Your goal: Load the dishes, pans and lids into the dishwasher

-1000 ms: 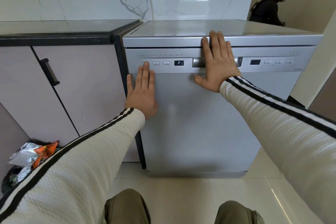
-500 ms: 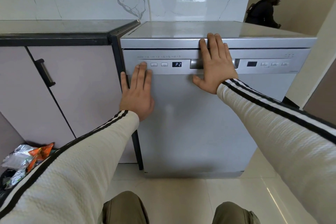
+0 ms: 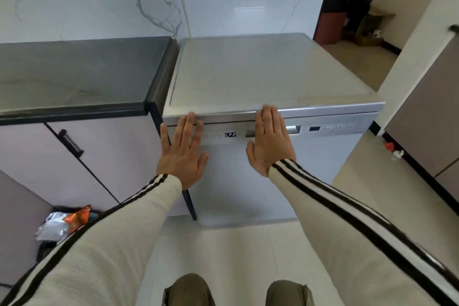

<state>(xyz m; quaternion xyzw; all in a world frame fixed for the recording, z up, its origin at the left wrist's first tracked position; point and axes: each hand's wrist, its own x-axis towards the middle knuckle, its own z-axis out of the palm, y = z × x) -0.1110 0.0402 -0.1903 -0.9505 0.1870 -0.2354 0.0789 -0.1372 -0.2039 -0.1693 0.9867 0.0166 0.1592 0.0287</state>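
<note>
At the counter's end: the silver freestanding dishwasher (image 3: 248, 181) stands beside the dark grey stone countertop (image 3: 74, 74), its door shut
Left hand: the left hand (image 3: 182, 154) lies flat on the door's upper left, fingers spread, tips reaching the control strip, holding nothing
Right hand: the right hand (image 3: 270, 144) lies flat over the recessed door handle (image 3: 293, 129), fingers together and straight, tips at the top edge
Display: the small black display (image 3: 230, 134) between the hands reads P2
Cabinet: a pale mauve cabinet door with black bar handle (image 3: 70, 143) sits left of the machine
Floor: crumpled silver and orange wrappers (image 3: 64, 222) lie at lower left
</note>
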